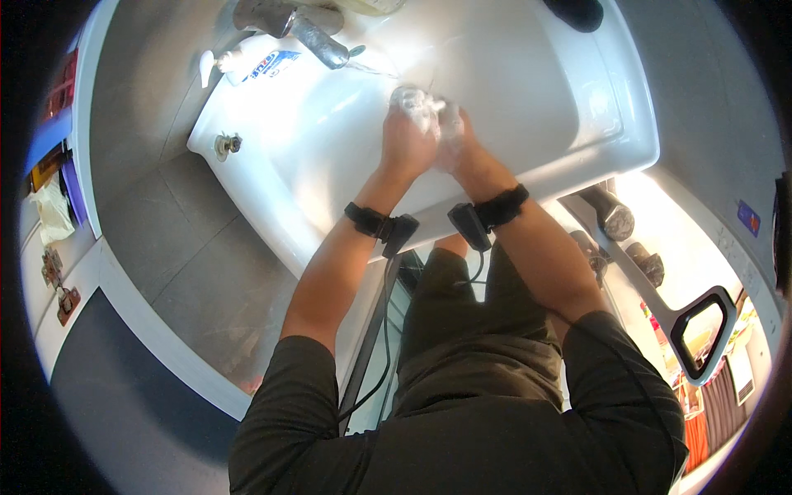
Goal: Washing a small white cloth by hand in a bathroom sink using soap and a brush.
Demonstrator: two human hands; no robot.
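Note:
Both of my hands are together over the white sink basin, in front of the faucet. A thin stream of water runs from the faucet toward them. White foam or splashing water covers the fingers of my left hand. Pressed close beside it is my right hand, also wet and whitish at the fingers. The fingers of both hands are blurred and covered, so their shape is not clear. Each wrist wears a black strap with a small black device.
A white pump bottle stands on the sink's left back corner. A metal fitting sits on the left rim. At the back right edge lies a dark object. A grey handle with a black frame is at the lower right.

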